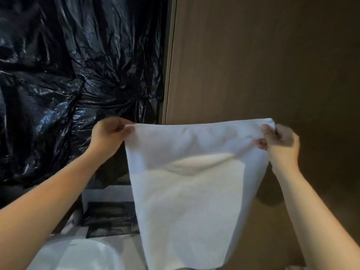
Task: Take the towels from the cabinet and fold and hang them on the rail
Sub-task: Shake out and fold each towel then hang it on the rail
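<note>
A white towel (194, 191) hangs in front of me, stretched out by its top edge and doubled over, with an inner layer showing lower down. My left hand (111, 131) pinches the top left corner. My right hand (278, 141) pinches the top right corner. The towel's lower end runs out of the bottom of the view. No rail is in view.
Crinkled black plastic sheeting (68, 75) covers the area at left. A brown wooden panel (263, 65) fills the right. Below left lie a white rounded surface (81, 254) and a dark rectangular thing (111, 219).
</note>
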Demonstrator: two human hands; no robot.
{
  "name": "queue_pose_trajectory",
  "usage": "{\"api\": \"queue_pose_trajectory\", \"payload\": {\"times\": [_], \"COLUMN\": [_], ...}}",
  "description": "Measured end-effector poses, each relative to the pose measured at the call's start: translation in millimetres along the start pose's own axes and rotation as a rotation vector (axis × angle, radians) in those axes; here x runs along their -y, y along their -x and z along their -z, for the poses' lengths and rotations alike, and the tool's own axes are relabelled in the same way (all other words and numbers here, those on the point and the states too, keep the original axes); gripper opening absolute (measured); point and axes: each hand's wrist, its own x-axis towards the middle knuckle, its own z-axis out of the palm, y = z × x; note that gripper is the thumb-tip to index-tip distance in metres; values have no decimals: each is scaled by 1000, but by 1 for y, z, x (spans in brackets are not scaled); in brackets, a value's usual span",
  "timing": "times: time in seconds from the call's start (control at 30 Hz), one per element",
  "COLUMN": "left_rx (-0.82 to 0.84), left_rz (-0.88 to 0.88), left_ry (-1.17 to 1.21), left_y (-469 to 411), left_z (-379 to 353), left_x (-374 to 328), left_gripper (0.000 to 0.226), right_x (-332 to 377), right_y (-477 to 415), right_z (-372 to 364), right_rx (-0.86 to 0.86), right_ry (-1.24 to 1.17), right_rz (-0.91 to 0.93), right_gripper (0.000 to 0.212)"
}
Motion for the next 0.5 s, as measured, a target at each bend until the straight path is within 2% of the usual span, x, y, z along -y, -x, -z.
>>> {"api": "queue_pose_trajectory", "payload": {"times": [0.2, 0.4, 0.5], "left_rx": [-86, -129, -133], "left_rz": [-64, -24, -14], "left_ry": [57, 54, 69], "left_y": [-11, -6, -2], "left_z": [-8, -14, -17], "left_x": [-8, 0, 6], "left_gripper": [18, 15, 15], "right_x": [-27, -46, -60], "right_y": [8, 20, 28], "right_z": [0, -12, -15], "right_rx": [-68, -74, -42], "right_ry": [133, 165, 138], "right_rz": [40, 15, -26], "right_gripper": [24, 12, 15]}}
